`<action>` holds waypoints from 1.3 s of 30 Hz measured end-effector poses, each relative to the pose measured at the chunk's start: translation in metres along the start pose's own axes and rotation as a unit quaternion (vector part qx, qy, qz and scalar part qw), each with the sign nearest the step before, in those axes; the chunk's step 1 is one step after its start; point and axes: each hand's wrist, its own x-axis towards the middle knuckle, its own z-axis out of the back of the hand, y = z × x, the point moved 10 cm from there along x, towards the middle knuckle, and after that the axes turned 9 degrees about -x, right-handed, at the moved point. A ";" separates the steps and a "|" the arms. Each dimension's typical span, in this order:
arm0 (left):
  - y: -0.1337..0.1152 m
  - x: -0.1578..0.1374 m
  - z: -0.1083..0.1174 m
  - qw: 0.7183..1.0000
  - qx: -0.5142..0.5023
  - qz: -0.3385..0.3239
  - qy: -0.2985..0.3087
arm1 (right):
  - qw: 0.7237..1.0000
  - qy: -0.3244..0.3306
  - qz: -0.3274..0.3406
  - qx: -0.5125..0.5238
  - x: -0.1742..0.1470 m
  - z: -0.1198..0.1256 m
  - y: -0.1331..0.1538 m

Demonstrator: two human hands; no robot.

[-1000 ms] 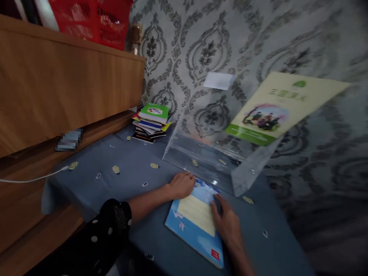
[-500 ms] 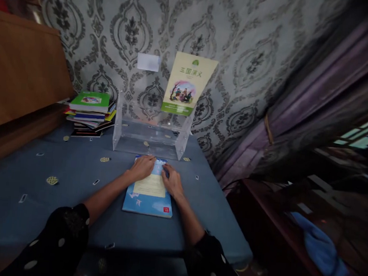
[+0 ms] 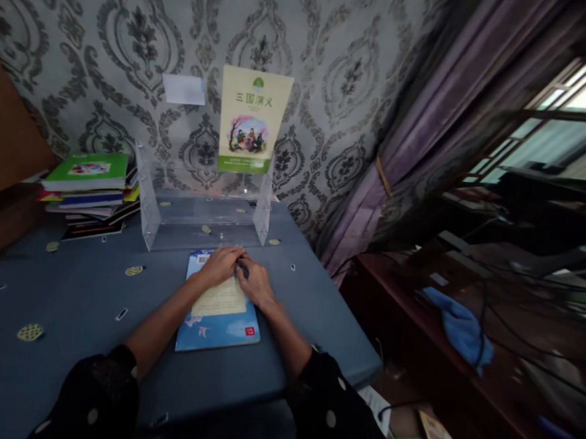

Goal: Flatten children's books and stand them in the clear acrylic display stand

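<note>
A blue book [image 3: 214, 336] with a pale yellow text panel lies flat on the cloth-covered table, its barcode at the upper left. My left hand [image 3: 221, 265] lies across the book's upper part, fingers stretched out. From the right, my right hand [image 3: 255, 281] rests at the book's right edge, thumb apart from the bent fingers. The fingertips of both hands meet over the book; what lies beneath them is hidden. Just behind stands a clear acrylic rack [image 3: 148, 199]. A yellow-green book [image 3: 252, 120] stands upright at its right end, showing an illustrated cover.
A stack of books [image 3: 87, 182] with a green one on top sits at the left, beside a brown wooden panel [image 3: 8, 133]. A white label [image 3: 184, 89] shows above the rack. To the right are a purple curtain [image 3: 369, 205] and a lower surface with a blue cloth [image 3: 459, 328] and cables.
The view has swung to the right, so the table and rack appear further left. My hands have come together over the blue book; earlier a gap lay between them.
</note>
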 end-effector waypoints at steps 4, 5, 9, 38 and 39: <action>0.004 0.000 -0.002 1.000 -0.012 -0.001 0.000 | 1.000 0.002 -0.009 -0.002 0.000 0.002 0.000; 0.004 0.000 -0.003 1.000 -0.013 -0.004 -0.001 | 1.000 0.003 -0.010 -0.002 -0.001 0.003 0.000; 0.003 -0.002 -0.003 1.000 -0.018 -0.014 -0.011 | 1.000 0.001 -0.007 0.001 -0.001 0.004 0.002; 0.003 -0.005 0.003 1.000 -0.010 -0.003 -0.011 | 1.000 0.001 0.007 0.003 0.003 0.002 0.002; 0.004 -0.005 0.003 1.000 -0.011 -0.001 -0.010 | 1.000 0.001 0.006 0.001 0.003 0.002 0.003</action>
